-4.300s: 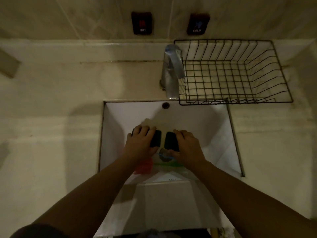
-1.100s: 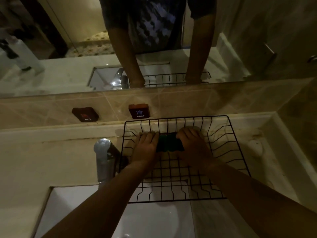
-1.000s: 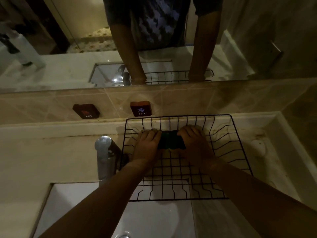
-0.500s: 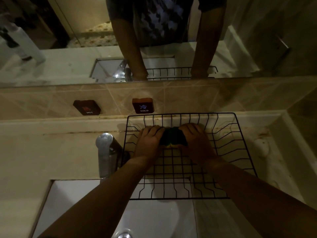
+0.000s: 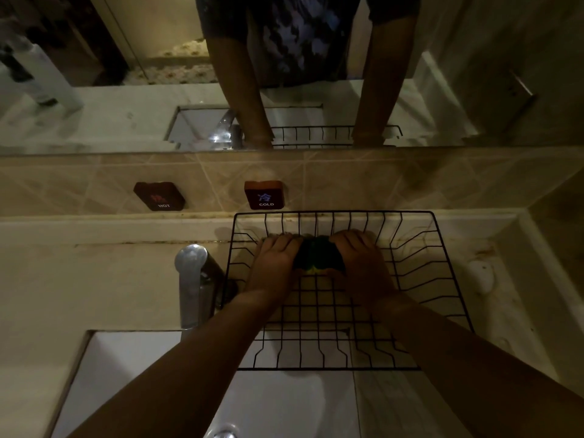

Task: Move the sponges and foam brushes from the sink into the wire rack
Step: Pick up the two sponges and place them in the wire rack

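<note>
**Sponges pressed together at the back of the wire rack**

Since the earlier frame, when both hands were down in the sink on two dark pads, I see them up in the wire rack, and over the last second they have crept a little closer to its back wall. From my remote seat I take the rack as my landmark. It sits on the pale counter, and its front edge overhangs the white sink.

Inside the rack, close to its back wall, my left hand and right hand face each other, palms down. Between them is a dark bundle of sponges, green on top with a little yellow showing at the lower edge. I cannot tell how many pieces are in it. Both hands are clasped against it, one on each side, with fingers curled over the ends. Whether the bundle rests on the rack's floor wires or is held just above them I cannot tell in this dim light.

Just left of the rack stands the chrome faucet. Behind the rack, on the tiled wall, are two dark plates, one marked HOT and one marked COLD. Above them a mirror shows the rack's rear rim and both forearms. Right of the rack, a small pale lump lies on the counter.
</note>
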Action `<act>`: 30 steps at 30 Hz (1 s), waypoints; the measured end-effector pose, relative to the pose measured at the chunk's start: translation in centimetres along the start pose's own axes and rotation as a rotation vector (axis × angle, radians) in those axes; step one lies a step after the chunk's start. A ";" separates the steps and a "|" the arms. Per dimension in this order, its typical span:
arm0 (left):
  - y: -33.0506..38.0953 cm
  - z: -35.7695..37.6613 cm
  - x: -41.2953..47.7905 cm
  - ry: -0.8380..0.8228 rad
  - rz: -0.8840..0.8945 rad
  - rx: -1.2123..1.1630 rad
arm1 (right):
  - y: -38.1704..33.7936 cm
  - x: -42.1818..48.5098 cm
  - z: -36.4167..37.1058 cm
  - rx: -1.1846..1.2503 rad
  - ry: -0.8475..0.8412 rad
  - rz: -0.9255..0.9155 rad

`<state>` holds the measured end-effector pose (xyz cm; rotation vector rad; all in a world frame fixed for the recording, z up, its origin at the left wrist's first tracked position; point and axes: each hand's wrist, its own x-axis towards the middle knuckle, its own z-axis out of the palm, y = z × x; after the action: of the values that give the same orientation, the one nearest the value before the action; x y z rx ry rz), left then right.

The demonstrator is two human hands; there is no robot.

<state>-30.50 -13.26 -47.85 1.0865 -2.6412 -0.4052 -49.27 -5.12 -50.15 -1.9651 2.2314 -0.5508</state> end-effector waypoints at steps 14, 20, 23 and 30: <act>0.3 -0.5 0.2 -0.085 -0.029 0.069 | -0.5 -0.2 -0.8 -0.031 -0.021 0.000; 1.7 -3.1 -0.3 -0.188 -0.091 0.036 | -1.1 -0.5 -2.5 0.011 -0.092 0.018; 2.3 -4.3 -1.2 -0.182 -0.097 -0.023 | -1.7 -1.2 -3.9 -0.017 -0.142 0.002; 3.8 -7.8 -4.1 -0.157 -0.078 -0.045 | -5.0 -3.6 -7.8 -0.062 -0.030 0.083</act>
<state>-27.51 -9.02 -39.83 1.1918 -2.7155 -0.5853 -46.56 -0.55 -41.78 -1.8853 2.3257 -0.4446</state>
